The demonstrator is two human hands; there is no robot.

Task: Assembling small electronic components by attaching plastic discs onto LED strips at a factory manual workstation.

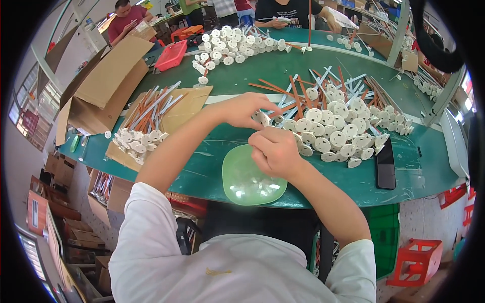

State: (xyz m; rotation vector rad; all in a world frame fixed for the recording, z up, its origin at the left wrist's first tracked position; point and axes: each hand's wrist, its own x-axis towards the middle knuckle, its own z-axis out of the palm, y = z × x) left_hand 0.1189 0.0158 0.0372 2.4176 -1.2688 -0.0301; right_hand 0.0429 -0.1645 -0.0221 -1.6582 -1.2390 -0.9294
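My left hand [245, 109] reaches in from the left, its fingers and thumb curled around a white round disc [261, 119] at the near edge of a pile. Just below it, my right hand [275, 150] is closed in a pinch; what its fingers hold, if anything, is hidden. It hovers over the right rim of a pale green bowl [237, 174], which has small clear pieces in its bottom. To the right lies a heap of white discs [336, 121] with flat orange and silver strips [298, 93] pointing away from me.
A smaller bundle of orange and silver strips [154, 108] lies on cardboard at left, beside an open carton [108, 86]. A black phone [386, 169] rests at right. Farther back are another disc pile [230, 45], a red tray [172, 55] and people across the green table [202, 161].
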